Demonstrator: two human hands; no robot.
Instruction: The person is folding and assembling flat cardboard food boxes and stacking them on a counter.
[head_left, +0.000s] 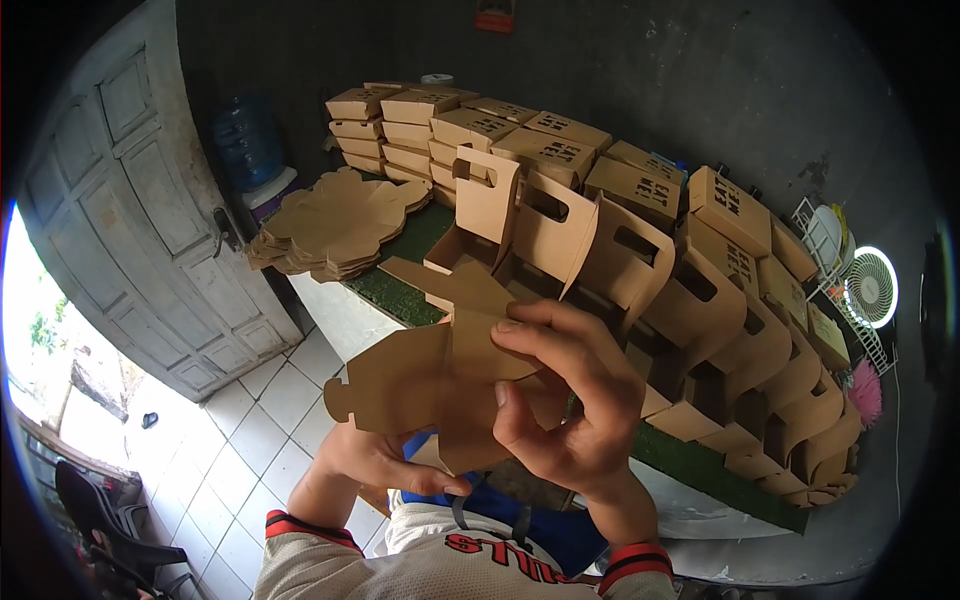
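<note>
Part-folded cardboard blank (395, 375), at the near side of the worktop (720, 490), gripped by left hand (385, 465) below and right hand (575, 395) alongside. Behind: handled boxes (545, 250), already shaped; flat blanks (335, 220), still unfolded.

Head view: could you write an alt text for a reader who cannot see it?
A person's left hand, beneath, and right hand, at the right side, handle a creased brown cardboard piece. A green-covered table beyond bears open boxes with handle holes, closed boxes behind them, and a pile of flat cardboard pieces to the left.
</note>
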